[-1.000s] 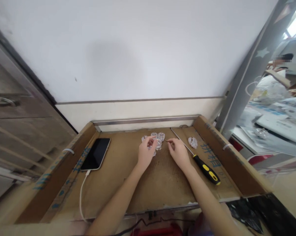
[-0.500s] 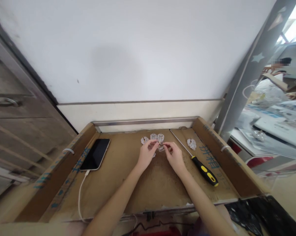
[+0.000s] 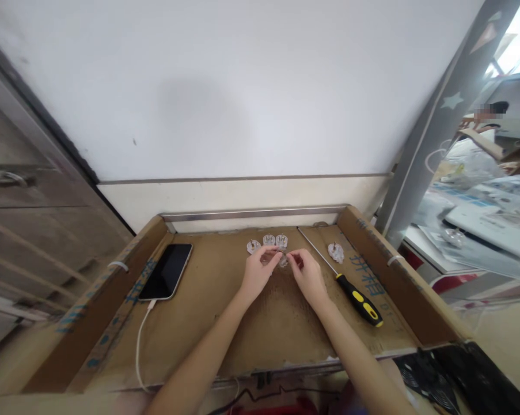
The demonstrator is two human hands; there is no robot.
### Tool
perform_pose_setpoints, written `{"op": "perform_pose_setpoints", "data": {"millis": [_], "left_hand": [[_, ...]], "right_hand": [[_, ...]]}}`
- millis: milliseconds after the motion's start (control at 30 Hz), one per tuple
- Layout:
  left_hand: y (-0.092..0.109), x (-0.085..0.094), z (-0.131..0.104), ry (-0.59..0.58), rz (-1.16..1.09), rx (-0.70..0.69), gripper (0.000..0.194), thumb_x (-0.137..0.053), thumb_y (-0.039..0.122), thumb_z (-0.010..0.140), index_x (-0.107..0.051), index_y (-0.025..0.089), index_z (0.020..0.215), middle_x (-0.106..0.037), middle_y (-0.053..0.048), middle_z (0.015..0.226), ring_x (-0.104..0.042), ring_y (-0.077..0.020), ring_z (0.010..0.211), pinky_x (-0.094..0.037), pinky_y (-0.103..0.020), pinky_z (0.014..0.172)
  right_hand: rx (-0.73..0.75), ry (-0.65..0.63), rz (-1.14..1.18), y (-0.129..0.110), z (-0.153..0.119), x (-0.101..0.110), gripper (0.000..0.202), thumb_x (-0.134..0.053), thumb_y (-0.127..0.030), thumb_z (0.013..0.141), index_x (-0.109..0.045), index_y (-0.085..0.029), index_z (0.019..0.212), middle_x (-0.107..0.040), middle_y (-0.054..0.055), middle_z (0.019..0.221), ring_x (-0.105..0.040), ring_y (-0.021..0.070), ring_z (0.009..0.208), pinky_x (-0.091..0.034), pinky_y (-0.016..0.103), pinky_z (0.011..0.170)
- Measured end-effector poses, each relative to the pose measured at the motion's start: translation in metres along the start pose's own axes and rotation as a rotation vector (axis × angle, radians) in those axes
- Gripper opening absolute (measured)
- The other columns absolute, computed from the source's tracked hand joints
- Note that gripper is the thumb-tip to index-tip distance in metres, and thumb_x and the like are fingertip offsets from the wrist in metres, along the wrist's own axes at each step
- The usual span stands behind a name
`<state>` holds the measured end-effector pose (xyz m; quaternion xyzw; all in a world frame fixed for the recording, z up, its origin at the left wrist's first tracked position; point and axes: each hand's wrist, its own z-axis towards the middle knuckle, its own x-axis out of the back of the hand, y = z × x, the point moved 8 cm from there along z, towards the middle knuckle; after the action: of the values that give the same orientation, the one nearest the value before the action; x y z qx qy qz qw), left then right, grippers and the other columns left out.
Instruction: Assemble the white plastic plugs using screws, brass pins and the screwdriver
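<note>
Near the far middle of the cardboard tray, my left hand (image 3: pixel 258 272) and my right hand (image 3: pixel 305 274) meet fingertip to fingertip. Each is closed in a pinch on a small metal piece (image 3: pixel 283 252), too tiny to make out in detail. Just below the fingertips shows a clear plastic plug part (image 3: pixel 283 262), partly hidden. Behind my left hand stand clear plug parts with metal pins pointing up: one on the left (image 3: pixel 253 246), one in the middle (image 3: pixel 269 240) and one on the right (image 3: pixel 281 241). Another clear plug part (image 3: pixel 336 252) lies off to the right.
A screwdriver (image 3: pixel 359 300) with a black and yellow handle lies right of my right hand. On the left rests a phone (image 3: pixel 167 272) with a white cable (image 3: pixel 139 346). Cardboard walls (image 3: pixel 398 276) edge the tray (image 3: pixel 208 288). A person sits far right, behind a cluttered table.
Both hands stay in nearly the same place, with slight finger movement around the small metal piece. The whole view has shifted very slightly.
</note>
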<state>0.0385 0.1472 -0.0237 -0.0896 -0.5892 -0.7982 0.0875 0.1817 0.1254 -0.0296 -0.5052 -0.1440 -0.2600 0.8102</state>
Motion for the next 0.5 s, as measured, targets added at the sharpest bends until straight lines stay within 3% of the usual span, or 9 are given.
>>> {"op": "perform_pose_setpoints", "data": {"millis": [300,500], "left_hand": [[-0.0059,0.001,0.0014,0.002,-0.058,0.078,0.03,-0.06,0.04,0.075,-0.065,0.016,0.093,-0.069,-0.006,0.085,-0.064,-0.0158,0.071,-0.052,-0.028,0.068],[-0.0059,0.0011,0.002,0.004,-0.078,0.041,0.027,-0.061,0.039,0.075,-0.066,0.017,0.091,-0.069,-0.007,0.084,-0.064,-0.015,0.067,-0.053,-0.028,0.065]], "right_hand": [[0.02,0.012,-0.067,-0.0076,-0.0013,0.0064,0.029,-0.044,-0.038,0.09,-0.056,-0.011,0.093,-0.057,0.003,0.086,-0.053,0.0076,0.074,-0.048,0.026,0.072],[0.022,-0.001,-0.054,-0.0057,-0.0013,0.0035,0.031,-0.044,-0.039,0.09,-0.057,-0.011,0.094,-0.057,0.004,0.086,-0.054,0.0079,0.075,-0.048,0.026,0.072]]}}
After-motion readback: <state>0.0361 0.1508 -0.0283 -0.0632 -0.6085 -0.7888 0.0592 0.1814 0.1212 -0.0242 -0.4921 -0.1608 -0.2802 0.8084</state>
